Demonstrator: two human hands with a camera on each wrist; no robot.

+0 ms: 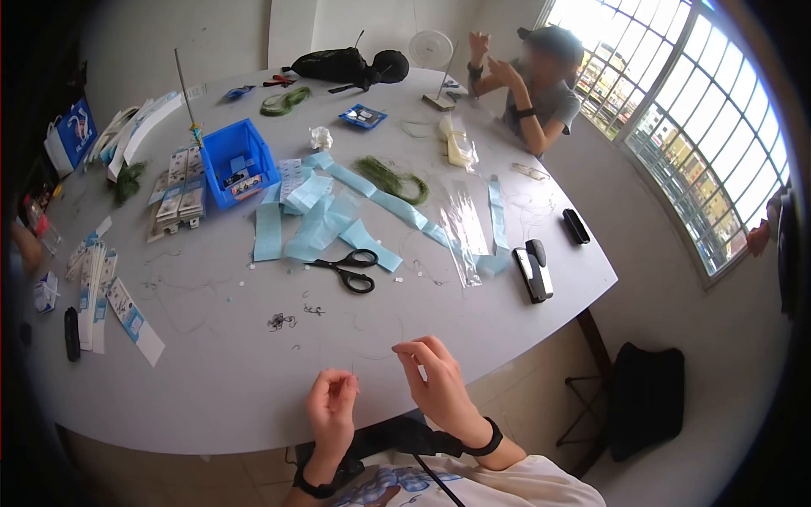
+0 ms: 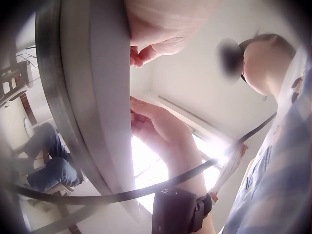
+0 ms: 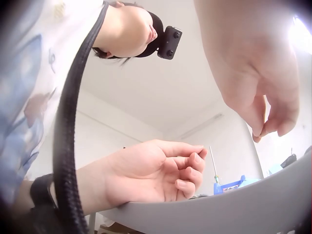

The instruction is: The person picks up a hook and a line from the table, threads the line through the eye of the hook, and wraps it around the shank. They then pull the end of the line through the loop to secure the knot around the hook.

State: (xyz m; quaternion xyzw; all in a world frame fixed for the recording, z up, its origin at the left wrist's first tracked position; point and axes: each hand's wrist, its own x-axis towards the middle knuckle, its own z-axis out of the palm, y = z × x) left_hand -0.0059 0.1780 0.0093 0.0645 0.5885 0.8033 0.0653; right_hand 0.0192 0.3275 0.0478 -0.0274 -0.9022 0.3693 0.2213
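Above the near table edge, the left hand [image 1: 331, 410] pinches thumb against forefinger, and a faint thin line [image 1: 352, 368] rises there. To its right, the right hand [image 1: 437, 387] has its thumb and forefinger tips together, a faint line curving beside them. The hands are apart. In the left wrist view, the left hand [image 2: 161, 29] is at the top and the right hand [image 2: 163, 131] below it. In the right wrist view, the left hand [image 3: 151, 175] shows its palm with curled fingers, while the right hand [image 3: 258, 73] points down. Small dark hooks [image 1: 281, 321] lie on the table ahead.
Black scissors [image 1: 353, 272], pale blue strips [image 1: 338, 224] and a blue bin [image 1: 226, 152] stand or lie mid-table. A stapler [image 1: 533, 272] is at the right, green line bundles [image 1: 390, 180] farther back, and printed cards [image 1: 135, 321] at the left. Another person [image 1: 545, 97] sits across.
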